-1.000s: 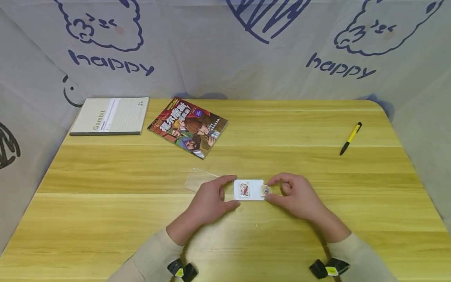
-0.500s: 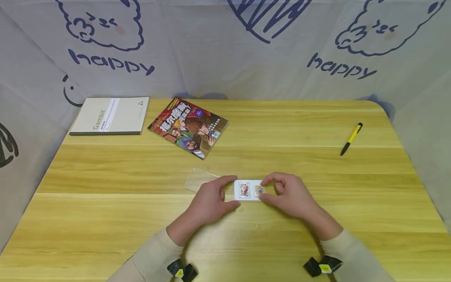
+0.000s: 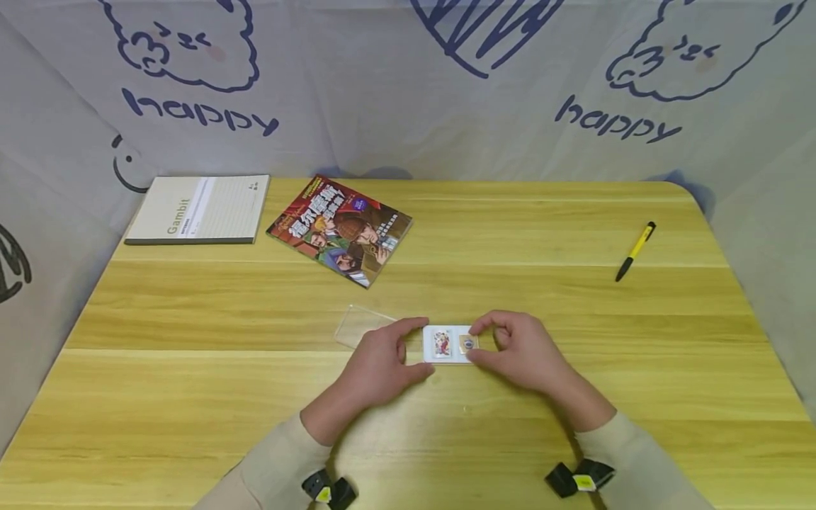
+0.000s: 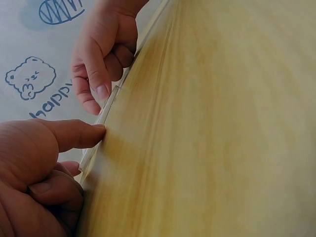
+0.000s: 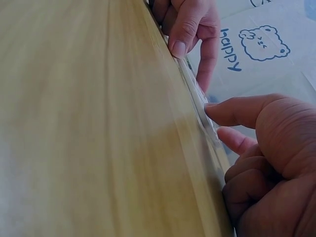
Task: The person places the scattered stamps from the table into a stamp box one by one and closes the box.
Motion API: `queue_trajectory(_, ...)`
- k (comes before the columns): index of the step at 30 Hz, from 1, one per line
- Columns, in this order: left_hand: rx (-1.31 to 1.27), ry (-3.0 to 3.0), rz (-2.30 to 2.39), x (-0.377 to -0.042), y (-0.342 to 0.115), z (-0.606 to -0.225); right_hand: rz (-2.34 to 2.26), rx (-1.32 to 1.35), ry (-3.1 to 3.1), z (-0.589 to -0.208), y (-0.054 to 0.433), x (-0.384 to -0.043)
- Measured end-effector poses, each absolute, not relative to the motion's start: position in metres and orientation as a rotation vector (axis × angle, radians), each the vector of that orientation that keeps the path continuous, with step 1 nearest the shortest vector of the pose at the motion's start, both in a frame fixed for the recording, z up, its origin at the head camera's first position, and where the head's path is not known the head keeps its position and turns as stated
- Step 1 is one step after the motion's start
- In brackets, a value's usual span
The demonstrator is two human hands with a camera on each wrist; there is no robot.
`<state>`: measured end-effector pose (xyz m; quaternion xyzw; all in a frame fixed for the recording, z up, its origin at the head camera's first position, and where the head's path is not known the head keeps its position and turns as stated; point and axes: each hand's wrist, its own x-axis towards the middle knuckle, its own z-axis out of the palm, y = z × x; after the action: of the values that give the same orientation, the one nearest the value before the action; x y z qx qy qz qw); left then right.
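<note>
A small white flat holder (image 3: 455,357) lies on the table between my hands. On its left half sits a colourful stamp-like picture piece (image 3: 442,343). My left hand (image 3: 381,363) grips the holder's left end, thumb at the near edge and forefinger at the far edge. A small tan stamp-like piece (image 3: 468,344) with a round blue motif lies over the right half. My right hand (image 3: 524,350) pinches that piece between thumb and forefinger. In the left wrist view the holder (image 4: 94,150) shows only edge-on, low against the tabletop.
A clear plastic cover (image 3: 357,326) lies behind my left hand, partly hidden by it. Further back are a Gambit notebook (image 3: 223,209) and a red comic-style book (image 3: 341,230). A yellow and black pen (image 3: 635,251) lies at the right. White printed cloth (image 3: 382,92) walls the table.
My right hand has moved left with the tan piece, from the holder's right edge to over its right half. The left hand and the holder stay put.
</note>
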<state>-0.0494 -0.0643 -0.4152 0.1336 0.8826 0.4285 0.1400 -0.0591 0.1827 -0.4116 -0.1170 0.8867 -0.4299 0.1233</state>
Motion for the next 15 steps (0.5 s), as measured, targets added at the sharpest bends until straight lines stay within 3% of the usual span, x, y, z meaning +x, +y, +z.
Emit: queue_trajectory(15, 0.373, 2.546, 1.231, -0.0492, -0.0643, -0.4146, -1.263, -0.315, 2.578, -0.4135, 0.1820, -0.0601)
